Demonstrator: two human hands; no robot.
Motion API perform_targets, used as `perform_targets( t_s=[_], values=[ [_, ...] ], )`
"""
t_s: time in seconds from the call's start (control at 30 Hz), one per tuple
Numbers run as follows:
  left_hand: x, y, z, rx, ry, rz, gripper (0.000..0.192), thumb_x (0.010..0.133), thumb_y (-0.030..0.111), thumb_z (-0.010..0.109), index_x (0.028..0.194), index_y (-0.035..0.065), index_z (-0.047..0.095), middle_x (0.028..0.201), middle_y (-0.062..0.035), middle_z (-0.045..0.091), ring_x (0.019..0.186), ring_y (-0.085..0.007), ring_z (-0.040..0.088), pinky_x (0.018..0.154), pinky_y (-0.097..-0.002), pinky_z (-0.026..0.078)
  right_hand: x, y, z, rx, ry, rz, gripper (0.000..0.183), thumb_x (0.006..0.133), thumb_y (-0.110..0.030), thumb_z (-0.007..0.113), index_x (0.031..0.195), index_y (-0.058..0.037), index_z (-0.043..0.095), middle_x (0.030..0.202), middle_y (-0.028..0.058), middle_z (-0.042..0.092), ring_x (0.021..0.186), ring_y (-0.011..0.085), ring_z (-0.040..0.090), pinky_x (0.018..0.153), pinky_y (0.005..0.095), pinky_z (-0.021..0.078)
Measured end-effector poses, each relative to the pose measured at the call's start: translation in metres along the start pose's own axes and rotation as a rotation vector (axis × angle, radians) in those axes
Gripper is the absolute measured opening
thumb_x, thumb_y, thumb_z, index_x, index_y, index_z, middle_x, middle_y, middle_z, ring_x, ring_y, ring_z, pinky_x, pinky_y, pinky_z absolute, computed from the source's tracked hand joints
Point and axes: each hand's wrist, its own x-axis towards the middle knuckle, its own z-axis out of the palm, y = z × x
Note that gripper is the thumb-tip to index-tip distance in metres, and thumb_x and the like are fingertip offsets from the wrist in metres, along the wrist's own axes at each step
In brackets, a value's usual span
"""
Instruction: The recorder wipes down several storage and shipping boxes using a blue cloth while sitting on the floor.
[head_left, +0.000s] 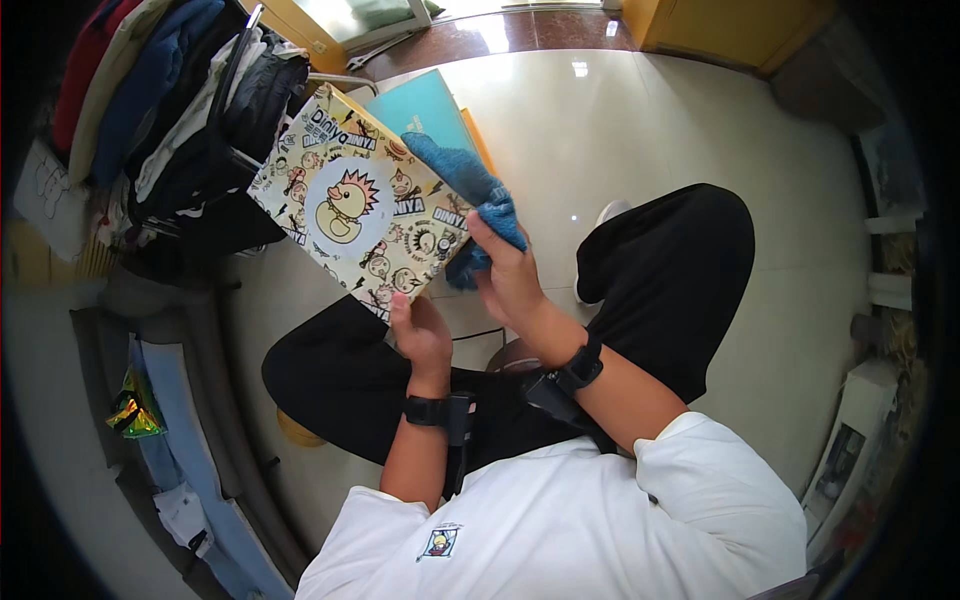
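Note:
A flat box (300, 225) printed with cartoon ducks and lettering is tilted up before me, over my thigh. My left hand (424, 337) grips its lower corner, thumb on the printed face. At the right corner, my right hand (514, 281) has its thumb against the box and holds a blue towelling cloth (454, 165). The cloth drapes along the box's upper right edge. Past it, a turquoise box or book (427, 109) lies partly hidden, with an orange edge (478, 139) showing beside it.
Clothes (157, 90) hang on a rack at the upper left. A grey sofa (217, 375) with a light blue cover (180, 397) runs along the left. Pale floor tiles (675, 135) extend to the right. A white appliance (847, 427) stands at the right edge.

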Motion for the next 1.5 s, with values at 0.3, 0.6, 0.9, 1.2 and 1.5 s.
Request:
perform_targets(
  t_s=[0.3,0.6,0.9,1.2,1.5],
  values=[
    [0.017,0.044,-0.005,0.188,-0.254,0.059,0.107,0.087,0.084,0.054,0.164,0.0224,0.010,0.168,-0.0193,0.018,0.153,-0.0352,0.027,0.125,-0.0541,0.023,0.025,-0.039,-0.008,-0.052,-0.019,-0.017,0.039,0.092,-0.016,0.072,0.129,-0.0073,0.064,0.110,0.0053,0.071,0.099,0.0171,0.069,0.086,0.0335,0.0580],
    [0.109,0.143,-0.038,0.058,-0.254,-0.406,0.124,0.080,0.092,0.052,0.165,0.0126,0.009,0.163,-0.0204,0.033,0.146,-0.0384,0.041,0.113,-0.0592,0.042,0.047,-0.098,-0.021,-0.223,-0.152,0.145,0.041,0.094,-0.025,0.066,0.131,-0.0074,0.063,0.117,0.0072,0.073,0.100,0.0186,0.073,0.086,0.0364,0.0616],
    [0.089,0.124,-0.044,0.022,-0.412,-0.457,0.101,0.094,0.074,0.056,0.161,0.0043,0.029,0.158,-0.0147,0.047,0.140,-0.0329,0.052,0.111,-0.0521,0.047,0.067,-0.125,-0.017,-0.388,-0.233,0.283,0.044,0.092,-0.021,0.069,0.132,-0.0032,0.063,0.105,0.0079,0.076,0.085,0.0162,0.075,0.071,0.0290,0.0621],
    [0.092,0.095,-0.030,-0.040,0.009,-0.529,0.081,0.094,0.059,0.064,0.153,0.0080,0.043,0.148,-0.0134,0.056,0.131,-0.0312,0.059,0.104,-0.0482,0.054,0.067,-0.118,0.010,-0.247,-0.226,0.075,0.038,0.105,-0.036,0.063,0.130,-0.0077,0.067,0.114,0.0014,0.072,0.102,0.0115,0.067,0.089,0.0277,0.0538],
    [0.082,0.084,-0.022,-0.018,0.155,-0.488,0.083,0.092,0.062,0.065,0.154,0.0105,0.043,0.150,-0.0151,0.053,0.132,-0.0343,0.059,0.100,-0.0526,0.058,0.033,-0.062,0.002,-0.805,-0.400,-0.306,0.066,0.109,-0.033,0.052,0.159,0.0050,0.031,0.168,0.0214,0.026,0.160,0.0346,0.011,0.128,0.0437,0.0102]
  ],
)
